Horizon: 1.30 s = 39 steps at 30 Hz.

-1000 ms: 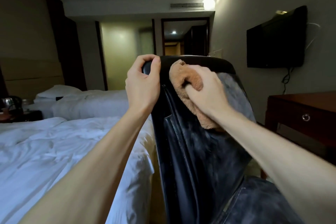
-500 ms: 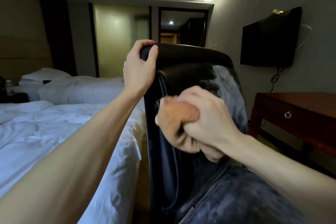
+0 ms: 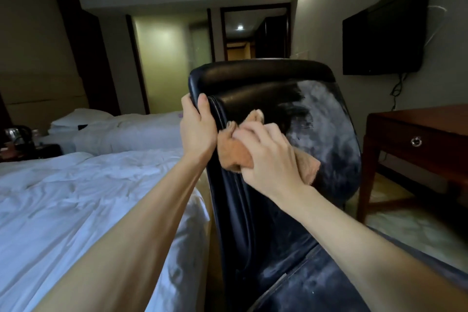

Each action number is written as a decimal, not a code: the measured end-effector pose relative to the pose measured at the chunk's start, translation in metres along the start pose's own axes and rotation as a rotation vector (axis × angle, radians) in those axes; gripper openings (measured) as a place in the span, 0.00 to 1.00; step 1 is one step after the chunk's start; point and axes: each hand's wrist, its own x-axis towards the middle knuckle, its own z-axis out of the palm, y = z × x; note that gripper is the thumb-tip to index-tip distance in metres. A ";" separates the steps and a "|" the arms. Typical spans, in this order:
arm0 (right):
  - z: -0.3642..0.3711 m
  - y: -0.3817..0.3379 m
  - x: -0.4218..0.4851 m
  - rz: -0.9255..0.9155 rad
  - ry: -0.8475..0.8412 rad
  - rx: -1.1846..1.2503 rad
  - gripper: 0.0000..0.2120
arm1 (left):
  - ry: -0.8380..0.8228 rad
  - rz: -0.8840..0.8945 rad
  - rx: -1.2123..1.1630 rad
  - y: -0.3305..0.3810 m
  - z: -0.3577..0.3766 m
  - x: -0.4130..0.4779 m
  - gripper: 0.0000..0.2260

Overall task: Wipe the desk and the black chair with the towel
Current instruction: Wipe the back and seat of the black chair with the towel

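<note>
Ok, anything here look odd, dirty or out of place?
Yes: the black chair backrest is half clean. A pale dusty film covers its right side and the seat, while the left part shines. The right hand presses the towel at that boundary; the left hand grips the backrest's edge.

head view: one camera on my head | looked forward and a little down along my arms | very near the black chair (image 3: 266,99) backrest | beds stood at left, desk (image 3: 417,129) at right
</note>
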 end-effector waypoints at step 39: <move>-0.005 0.002 -0.090 0.219 -0.009 0.392 0.24 | 0.086 0.070 0.026 -0.012 0.003 -0.012 0.15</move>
